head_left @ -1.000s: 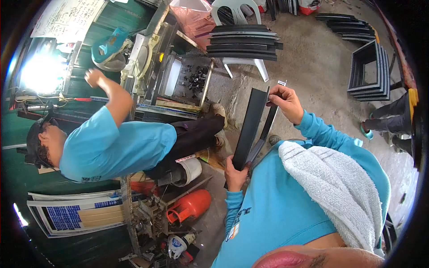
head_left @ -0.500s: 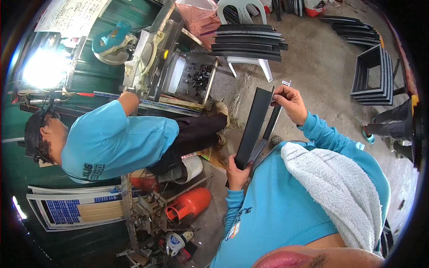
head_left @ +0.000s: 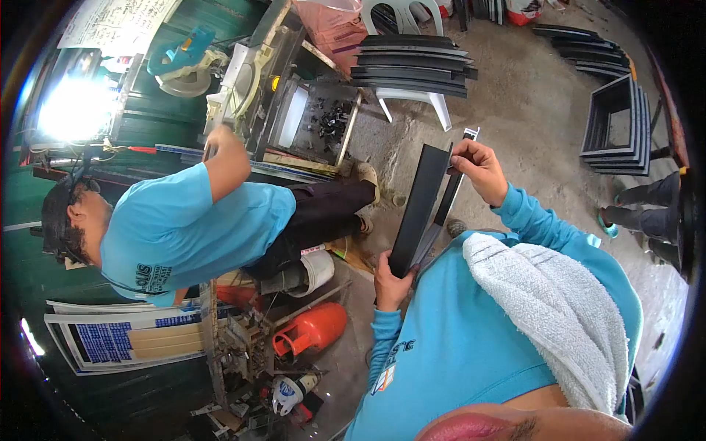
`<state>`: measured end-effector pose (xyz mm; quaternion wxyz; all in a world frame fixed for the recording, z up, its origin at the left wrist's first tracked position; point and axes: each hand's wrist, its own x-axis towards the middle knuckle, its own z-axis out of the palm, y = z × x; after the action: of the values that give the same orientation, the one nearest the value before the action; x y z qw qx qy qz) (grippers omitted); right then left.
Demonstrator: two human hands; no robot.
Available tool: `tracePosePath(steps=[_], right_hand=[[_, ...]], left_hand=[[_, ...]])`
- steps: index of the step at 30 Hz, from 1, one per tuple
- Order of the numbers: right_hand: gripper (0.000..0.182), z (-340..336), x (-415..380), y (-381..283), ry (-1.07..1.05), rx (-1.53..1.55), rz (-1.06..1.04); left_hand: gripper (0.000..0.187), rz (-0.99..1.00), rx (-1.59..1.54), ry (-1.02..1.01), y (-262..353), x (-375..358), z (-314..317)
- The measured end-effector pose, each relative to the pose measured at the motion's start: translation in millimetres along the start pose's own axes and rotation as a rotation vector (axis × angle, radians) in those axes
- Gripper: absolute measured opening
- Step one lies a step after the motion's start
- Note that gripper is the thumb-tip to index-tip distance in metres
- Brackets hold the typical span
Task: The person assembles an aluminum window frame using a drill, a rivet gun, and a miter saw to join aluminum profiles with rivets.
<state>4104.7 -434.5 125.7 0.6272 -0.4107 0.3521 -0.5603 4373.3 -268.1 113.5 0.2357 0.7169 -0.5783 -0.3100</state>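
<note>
Grey concrete floor (head_left: 507, 110) spreads wide, and a co-worker (head_left: 198, 228) in blue leans in at left! Up top, a white chair (head_left: 439, 110) carries stacked dark strips (head_left: 412, 66). Now the black profile (head_left: 421, 209), before the wearer's chest: left hand (head_left: 392, 285) clamped on its near end, right hand (head_left: 479, 173) pinching its far end.

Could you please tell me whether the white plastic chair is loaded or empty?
Loaded: dark profiles lie stacked across the white plastic chair, hiding most of its seat.
</note>
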Motion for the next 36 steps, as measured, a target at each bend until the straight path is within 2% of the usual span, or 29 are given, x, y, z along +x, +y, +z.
tracePosePath(steps=[13,19,23,30,36], right_hand=[[0.004,8,-1,-10,-0.095,0.060,-0.017],[0.007,19,-6,0,-0.169,0.048,0.042],[0.010,30,-16,-3,-0.206,-0.025,0.065],[0.009,35,-20,-20,-0.295,-0.139,-0.152],[0.010,40,-15,-25,-0.320,-0.080,-0.008]], left_hand=[[0.071,-0.014,-0.074,-0.142,20,9,1],[0.059,0.138,-0.332,-0.091,42,43,7],[0.055,0.128,-0.499,-0.100,54,54,8],[0.055,0.142,-0.659,-0.099,52,46,0],[0.054,0.129,-0.704,-0.082,53,46,-10]])
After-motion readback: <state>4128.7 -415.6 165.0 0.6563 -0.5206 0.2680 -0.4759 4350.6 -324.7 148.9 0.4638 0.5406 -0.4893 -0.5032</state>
